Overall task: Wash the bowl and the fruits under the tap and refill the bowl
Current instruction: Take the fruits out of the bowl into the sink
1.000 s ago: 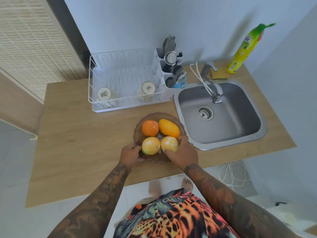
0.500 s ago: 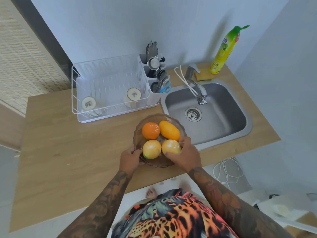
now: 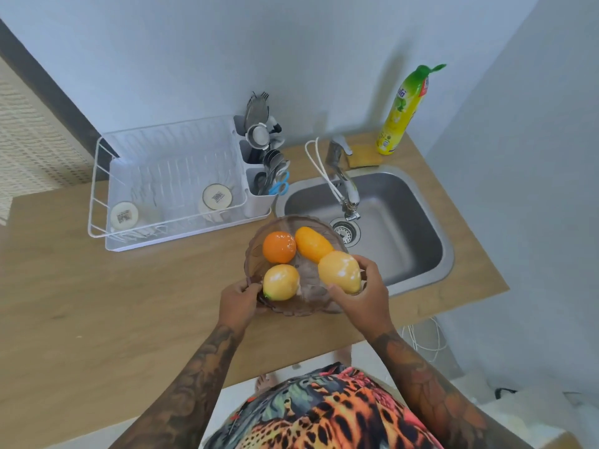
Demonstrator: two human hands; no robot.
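- The bowl (image 3: 259, 254), a brown see-through dish with a scalloped rim, sits at the desk's (image 3: 97, 303) front edge, overlapping the sink's (image 3: 418, 241) near left corner.
- The left hand (image 3: 238, 304) pinches the bowl's near-left rim, fingers curled over the edge.
- The right hand (image 3: 363, 294) is wrapped round a yellow lemon (image 3: 339, 271), apparently raised over the bowl's right side.
- Three fruits lie inside: an orange (image 3: 279, 247), an orange-yellow mango (image 3: 311, 243) and a second lemon (image 3: 280, 282).
- The fruits look glossy, smooth and firm, possibly imitation, so probably light; once wet they will likely slip, so a full-palm cupping grip suits better than fingertips.
- The bowl looks rigid and thin, glass or plastic I cannot tell; treat it as breakable. Two hands on opposite rims would steady it, as round fruits can roll when it tilts.
- The tap (image 3: 343, 179) hangs over the sink's back left; no water is visibly running.
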